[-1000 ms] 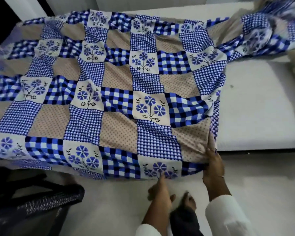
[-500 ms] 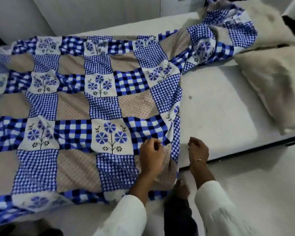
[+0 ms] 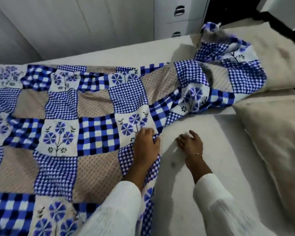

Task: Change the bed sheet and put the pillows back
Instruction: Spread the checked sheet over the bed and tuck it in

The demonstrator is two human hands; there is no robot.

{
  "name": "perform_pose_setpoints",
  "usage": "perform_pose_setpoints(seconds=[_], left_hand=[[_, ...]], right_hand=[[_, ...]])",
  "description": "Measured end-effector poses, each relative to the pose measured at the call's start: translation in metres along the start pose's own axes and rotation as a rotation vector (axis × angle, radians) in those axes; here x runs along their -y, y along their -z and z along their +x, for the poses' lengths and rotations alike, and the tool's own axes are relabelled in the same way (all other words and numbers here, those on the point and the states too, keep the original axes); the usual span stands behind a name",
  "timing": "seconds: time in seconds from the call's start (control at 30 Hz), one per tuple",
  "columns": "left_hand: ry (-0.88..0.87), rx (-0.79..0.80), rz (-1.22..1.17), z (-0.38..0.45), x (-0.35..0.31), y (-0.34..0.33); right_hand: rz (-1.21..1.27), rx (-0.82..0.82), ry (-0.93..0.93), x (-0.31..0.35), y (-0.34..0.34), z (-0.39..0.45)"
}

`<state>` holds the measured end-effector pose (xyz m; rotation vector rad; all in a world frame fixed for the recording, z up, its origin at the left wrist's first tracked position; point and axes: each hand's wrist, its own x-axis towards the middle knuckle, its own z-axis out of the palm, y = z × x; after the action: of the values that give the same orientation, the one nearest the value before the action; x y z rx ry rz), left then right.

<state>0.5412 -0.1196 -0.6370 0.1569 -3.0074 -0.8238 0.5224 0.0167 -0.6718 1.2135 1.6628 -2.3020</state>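
A blue, white and beige patchwork bed sheet [image 3: 85, 116] covers the left part of the bare white mattress [image 3: 216, 133]. Its far right end lies bunched up over a beige pillow [image 3: 279, 62] at the back right. A second beige pillow [image 3: 276, 133] lies in front of that one, at the right. My left hand [image 3: 146, 143] is closed on the sheet's right edge. Just to its right, my right hand [image 3: 190, 142] rests on the bare mattress with its fingers curled and nothing in it.
White cabinet fronts with metal drawer handles [image 3: 179, 11] stand behind the bed. A dark gap [image 3: 228, 11] lies beyond the pillows at the back right.
Both hands have moved up from the bed's near edge onto the mattress. The left hand has taken hold of the sheet's right edge; the right hand let go of it.
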Motion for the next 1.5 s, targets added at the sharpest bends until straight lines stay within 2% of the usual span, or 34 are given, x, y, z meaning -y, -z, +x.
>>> perform_pose_setpoints(seconds=[0.07, 0.13, 0.2, 0.27, 0.33, 0.37, 0.43, 0.5, 0.6, 0.83, 0.9, 1.0, 1.03, 1.1, 1.23, 1.33, 1.4, 1.43, 1.5], left_hand=[[0.067, -0.006, 0.010, 0.027, -0.001, 0.000], [0.107, -0.054, -0.013, 0.046, 0.004, 0.002], [0.138, -0.110, 0.001, 0.063, 0.015, 0.006], [0.160, -0.118, 0.054, 0.081, 0.029, 0.011], [0.204, -0.082, 0.120, 0.100, 0.040, 0.017], [0.235, -0.053, 0.148, 0.109, 0.045, 0.020], [0.296, -0.001, 0.160, 0.130, 0.055, 0.025], [0.341, 0.022, 0.149, 0.151, 0.066, 0.029], [0.376, 0.055, 0.237, 0.184, 0.079, 0.037], [0.421, 0.014, 0.362, 0.294, 0.112, 0.061], [0.397, 0.012, 0.389, 0.325, 0.123, 0.066], [0.354, 0.169, 0.398, 0.363, 0.138, 0.072], [0.350, 0.201, 0.416, 0.373, 0.141, 0.074], [0.380, 0.157, 0.410, 0.394, 0.139, 0.079], [0.411, -0.257, 0.027, 0.461, 0.120, 0.097], [0.320, -0.408, -0.214, 0.525, 0.108, 0.112], [0.200, -0.327, -0.254, 0.550, 0.108, 0.109], [0.137, -0.206, -0.194, 0.554, 0.112, 0.100], [0.105, 0.091, -0.014, 0.553, 0.127, 0.070]], right_hand=[[-0.246, -0.026, 0.111, 0.022, -0.016, 0.021], [-0.611, -0.188, 0.374, 0.039, -0.034, 0.027], [-0.809, -0.276, 0.671, 0.056, -0.057, 0.028], [-0.896, -0.199, 0.946, 0.067, -0.081, 0.034], [-0.970, -0.007, 1.166, 0.070, -0.107, 0.048], [-1.021, 0.111, 1.206, 0.074, -0.119, 0.056], [-1.164, 0.333, 1.145, 0.084, -0.145, 0.072], [-1.349, 0.462, 0.985, 0.094, -0.170, 0.089], [-1.447, 0.495, 0.926, 0.105, -0.209, 0.116], [-1.684, 0.504, 0.595, 0.114, -0.305, 0.170], [-1.828, 0.517, 0.626, 0.122, -0.326, 0.180], [-1.941, 0.516, 0.660, 0.141, -0.352, 0.192], [-1.918, 0.491, 0.646, 0.146, -0.360, 0.200], [-1.796, 0.455, 0.599, 0.159, -0.379, 0.213], [-1.462, 0.384, 0.697, 0.198, -0.428, 0.238], [-1.279, 0.322, 0.875, 0.233, -0.460, 0.258], [-1.091, 0.367, 0.958, 0.245, -0.469, 0.281], [-1.071, 0.408, 0.984, 0.245, -0.470, 0.295], [-1.231, 0.493, 0.925, 0.231, -0.461, 0.325]])
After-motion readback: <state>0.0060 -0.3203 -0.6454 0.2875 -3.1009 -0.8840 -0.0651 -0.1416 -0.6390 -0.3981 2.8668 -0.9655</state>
